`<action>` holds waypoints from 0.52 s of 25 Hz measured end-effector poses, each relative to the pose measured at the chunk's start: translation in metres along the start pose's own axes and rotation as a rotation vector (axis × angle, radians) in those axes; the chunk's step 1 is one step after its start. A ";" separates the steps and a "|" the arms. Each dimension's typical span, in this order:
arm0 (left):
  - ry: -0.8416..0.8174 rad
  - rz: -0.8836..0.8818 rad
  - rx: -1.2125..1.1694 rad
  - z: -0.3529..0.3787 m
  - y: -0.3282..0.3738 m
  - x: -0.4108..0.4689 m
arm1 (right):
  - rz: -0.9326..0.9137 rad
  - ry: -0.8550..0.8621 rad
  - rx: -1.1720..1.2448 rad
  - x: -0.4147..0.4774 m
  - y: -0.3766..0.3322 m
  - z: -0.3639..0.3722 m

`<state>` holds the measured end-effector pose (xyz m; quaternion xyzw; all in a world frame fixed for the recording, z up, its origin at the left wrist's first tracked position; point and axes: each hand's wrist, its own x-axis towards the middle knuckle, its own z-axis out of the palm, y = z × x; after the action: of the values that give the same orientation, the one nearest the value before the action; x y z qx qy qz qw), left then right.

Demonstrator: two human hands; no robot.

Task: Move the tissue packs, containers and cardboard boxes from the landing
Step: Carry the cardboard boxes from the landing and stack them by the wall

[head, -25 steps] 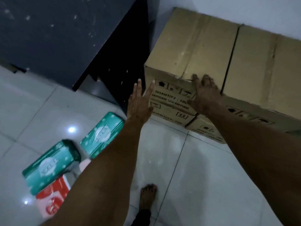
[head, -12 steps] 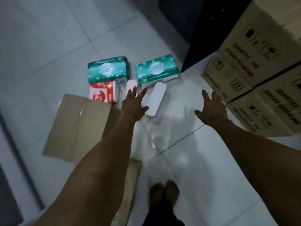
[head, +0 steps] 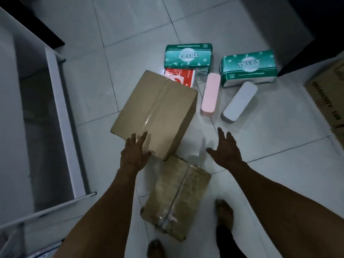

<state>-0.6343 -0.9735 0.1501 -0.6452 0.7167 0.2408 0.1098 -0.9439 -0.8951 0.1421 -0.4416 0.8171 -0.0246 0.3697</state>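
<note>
While the larger cardboard box [head: 154, 114] lay on the tiled floor [head: 130, 25] with its taped seam facing up, the left hand [head: 135, 155] rested on its near corner, fingers straight, the grip apart and clamped on nothing. Just beside that corner, nearer the person, sat a smaller cardboard box [head: 176, 198] wrapped in clear tape. The right hand [head: 226, 149] hovered over bare tile to the right of both boxes, fingers spread, its grip likewise apart and empty. Beyond the larger box a red tissue pack [head: 181, 77] was partly hidden behind its far edge, with a green tissue pack [head: 188, 56] against it on the far side. A pink container [head: 210, 94] and a white container [head: 240, 101] lay side by side, near a second green tissue pack [head: 248, 66]. Printed cartons [head: 325, 101] stood at the right edge, a white frame [head: 61, 118] ran along the left, and two bare feet [head: 224, 211] showed below.
</note>
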 end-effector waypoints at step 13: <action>0.045 0.012 -0.167 -0.027 -0.093 0.123 | 0.191 0.036 0.395 0.052 -0.115 0.099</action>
<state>-0.5566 -1.0988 0.0963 -0.6531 0.7002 0.2860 0.0380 -0.8185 -0.9757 0.0823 -0.2808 0.8410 -0.1570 0.4351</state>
